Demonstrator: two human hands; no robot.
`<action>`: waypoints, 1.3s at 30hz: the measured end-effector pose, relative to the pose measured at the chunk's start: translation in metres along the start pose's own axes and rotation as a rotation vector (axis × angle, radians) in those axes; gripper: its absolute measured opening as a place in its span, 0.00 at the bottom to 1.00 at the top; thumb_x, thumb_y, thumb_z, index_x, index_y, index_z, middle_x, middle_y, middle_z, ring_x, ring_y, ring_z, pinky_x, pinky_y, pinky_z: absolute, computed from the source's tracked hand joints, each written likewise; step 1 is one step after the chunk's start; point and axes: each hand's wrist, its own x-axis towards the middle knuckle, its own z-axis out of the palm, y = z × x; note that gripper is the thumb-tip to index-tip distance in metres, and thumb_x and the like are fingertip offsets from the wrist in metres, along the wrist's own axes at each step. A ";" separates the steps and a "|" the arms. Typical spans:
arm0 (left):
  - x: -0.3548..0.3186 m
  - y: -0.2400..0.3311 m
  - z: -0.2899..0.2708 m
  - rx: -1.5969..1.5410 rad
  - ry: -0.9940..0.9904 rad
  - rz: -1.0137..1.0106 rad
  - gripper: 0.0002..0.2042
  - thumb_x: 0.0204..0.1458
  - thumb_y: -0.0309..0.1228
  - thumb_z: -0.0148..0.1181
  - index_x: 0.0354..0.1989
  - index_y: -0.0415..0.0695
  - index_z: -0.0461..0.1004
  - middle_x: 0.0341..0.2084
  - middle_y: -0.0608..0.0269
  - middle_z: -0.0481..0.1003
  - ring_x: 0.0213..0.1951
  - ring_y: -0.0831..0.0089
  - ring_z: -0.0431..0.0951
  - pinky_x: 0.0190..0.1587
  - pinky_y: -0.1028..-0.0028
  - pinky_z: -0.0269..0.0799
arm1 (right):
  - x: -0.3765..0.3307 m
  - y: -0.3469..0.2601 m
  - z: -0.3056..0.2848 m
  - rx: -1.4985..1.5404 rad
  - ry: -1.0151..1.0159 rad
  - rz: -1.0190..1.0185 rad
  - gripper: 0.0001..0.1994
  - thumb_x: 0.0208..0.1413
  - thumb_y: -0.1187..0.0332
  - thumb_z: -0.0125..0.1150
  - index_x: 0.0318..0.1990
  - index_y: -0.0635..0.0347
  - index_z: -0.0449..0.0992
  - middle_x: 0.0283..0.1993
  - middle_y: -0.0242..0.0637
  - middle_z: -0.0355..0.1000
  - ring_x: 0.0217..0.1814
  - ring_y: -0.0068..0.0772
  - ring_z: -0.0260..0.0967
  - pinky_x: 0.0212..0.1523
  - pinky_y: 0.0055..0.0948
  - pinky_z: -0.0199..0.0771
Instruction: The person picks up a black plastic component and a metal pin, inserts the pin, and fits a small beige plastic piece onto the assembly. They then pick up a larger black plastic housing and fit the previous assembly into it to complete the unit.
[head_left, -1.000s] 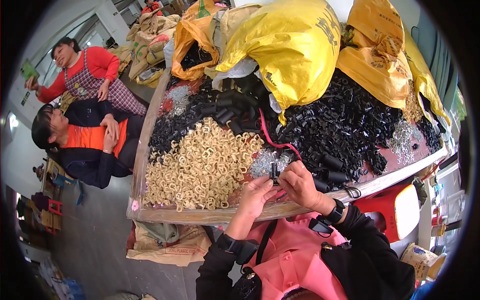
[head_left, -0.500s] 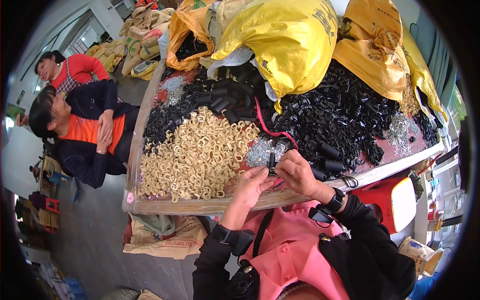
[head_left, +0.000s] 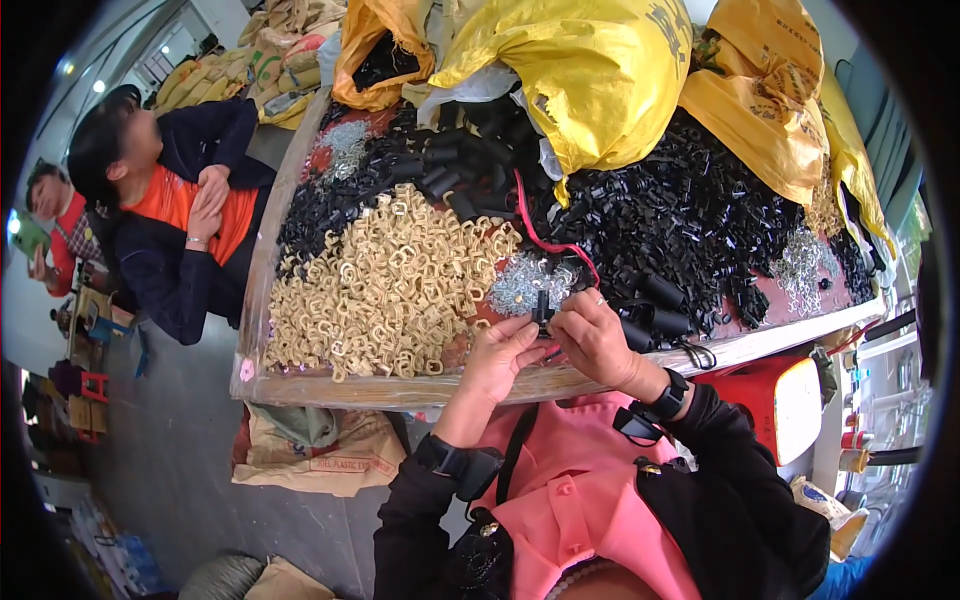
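Two bare hands come together over the table [head_left: 420, 392], just inside its near edge, and between them sits one small black fitting [head_left: 542, 306]. From where I'm standing, its long axis runs away from the wearer, from the near edge toward the far one, with its free end pointing at a heap of small silvery metal parts [head_left: 522, 284] just beyond. The left hand [head_left: 505, 352] is nearer to it: thumb and forefinger close on the fitting's near end, the palm turned partly upward. The right hand [head_left: 594, 338] comes in just beside it, on the side toward the right edge, back of the hand up and fingertips drawn narrow; I can't tell whether they grip the fitting or something smaller, since the fingers hide it.

Pale tan rings [head_left: 370, 290] lie piled toward the near left corner, while loose black parts [head_left: 690, 240] spread toward the right edge, with a few black cylinders [head_left: 660, 292] near the right hand. A pink cord [head_left: 540, 240] trails down toward that hand. Beyond the left edge, a co-worker [head_left: 190, 225] sits with hands folded.
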 end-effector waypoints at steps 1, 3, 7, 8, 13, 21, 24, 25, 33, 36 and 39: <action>0.001 -0.001 -0.002 0.003 -0.002 0.000 0.11 0.49 0.25 0.52 0.41 0.33 0.68 0.34 0.58 0.73 0.31 0.69 0.76 0.36 0.75 0.74 | 0.001 0.000 -0.001 -0.016 -0.023 -0.016 0.07 0.37 0.77 0.58 0.27 0.60 0.69 0.26 0.35 0.61 0.28 0.37 0.58 0.29 0.29 0.60; 0.002 0.000 -0.003 0.049 0.005 0.002 0.12 0.49 0.25 0.53 0.41 0.33 0.68 0.34 0.58 0.72 0.32 0.70 0.75 0.35 0.75 0.74 | 0.002 -0.001 -0.004 -0.048 -0.070 -0.045 0.07 0.37 0.78 0.59 0.27 0.61 0.69 0.27 0.35 0.61 0.29 0.38 0.59 0.29 0.30 0.62; -0.001 -0.001 -0.004 0.107 0.023 0.005 0.13 0.49 0.26 0.53 0.42 0.32 0.67 0.34 0.58 0.72 0.32 0.71 0.75 0.35 0.75 0.74 | 0.002 -0.002 -0.003 -0.066 -0.127 -0.048 0.07 0.36 0.78 0.58 0.25 0.61 0.68 0.26 0.35 0.60 0.28 0.37 0.59 0.28 0.30 0.62; -0.002 0.000 -0.004 0.126 0.028 0.007 0.13 0.49 0.27 0.53 0.42 0.32 0.67 0.34 0.58 0.72 0.32 0.71 0.75 0.35 0.76 0.74 | 0.003 -0.001 -0.001 -0.067 -0.125 -0.050 0.07 0.36 0.78 0.58 0.25 0.61 0.68 0.26 0.35 0.60 0.28 0.37 0.59 0.28 0.30 0.62; -0.002 -0.002 -0.007 0.234 0.074 0.064 0.12 0.50 0.26 0.51 0.42 0.34 0.67 0.32 0.58 0.73 0.30 0.70 0.75 0.36 0.74 0.73 | 0.003 0.003 0.012 0.281 -0.175 0.213 0.05 0.37 0.76 0.57 0.22 0.59 0.67 0.24 0.36 0.59 0.27 0.37 0.58 0.27 0.31 0.60; -0.007 0.000 -0.019 0.391 0.137 0.180 0.13 0.51 0.25 0.50 0.44 0.32 0.66 0.34 0.59 0.72 0.31 0.75 0.74 0.36 0.76 0.73 | 0.008 0.003 0.033 0.207 -0.155 0.060 0.06 0.36 0.77 0.59 0.22 0.59 0.67 0.25 0.35 0.60 0.27 0.36 0.60 0.26 0.30 0.62; -0.005 -0.004 -0.026 0.272 0.145 0.241 0.16 0.50 0.28 0.52 0.45 0.30 0.65 0.33 0.58 0.72 0.31 0.76 0.74 0.35 0.78 0.73 | 0.009 0.002 0.039 0.216 -0.150 0.069 0.06 0.35 0.76 0.58 0.20 0.59 0.65 0.25 0.37 0.59 0.28 0.40 0.59 0.28 0.32 0.61; -0.006 -0.003 -0.028 0.270 0.148 0.242 0.16 0.50 0.28 0.52 0.45 0.30 0.65 0.33 0.58 0.72 0.31 0.76 0.74 0.35 0.78 0.73 | 0.011 0.003 0.040 0.187 -0.151 0.035 0.06 0.37 0.76 0.58 0.21 0.59 0.65 0.25 0.35 0.59 0.27 0.37 0.59 0.27 0.31 0.61; -0.012 0.005 -0.037 0.301 0.166 0.268 0.13 0.51 0.25 0.49 0.45 0.32 0.65 0.34 0.58 0.72 0.32 0.72 0.75 0.35 0.77 0.73 | 0.021 0.003 0.054 0.814 -0.286 0.676 0.08 0.46 0.69 0.59 0.25 0.59 0.65 0.24 0.27 0.62 0.25 0.17 0.60 0.24 0.19 0.61; -0.023 0.013 -0.032 0.174 0.166 0.261 0.14 0.50 0.26 0.52 0.43 0.32 0.66 0.31 0.57 0.73 0.31 0.71 0.76 0.33 0.78 0.74 | 0.014 0.016 0.072 1.113 -0.309 0.780 0.09 0.49 0.65 0.58 0.27 0.60 0.66 0.24 0.25 0.62 0.26 0.12 0.60 0.24 0.15 0.61; -0.027 0.020 -0.045 0.123 0.239 0.304 0.12 0.50 0.26 0.51 0.42 0.34 0.67 0.33 0.55 0.73 0.32 0.69 0.76 0.34 0.76 0.74 | 0.022 0.032 0.084 1.250 -0.572 0.912 0.09 0.51 0.65 0.53 0.26 0.61 0.68 0.26 0.32 0.68 0.27 0.23 0.67 0.25 0.25 0.66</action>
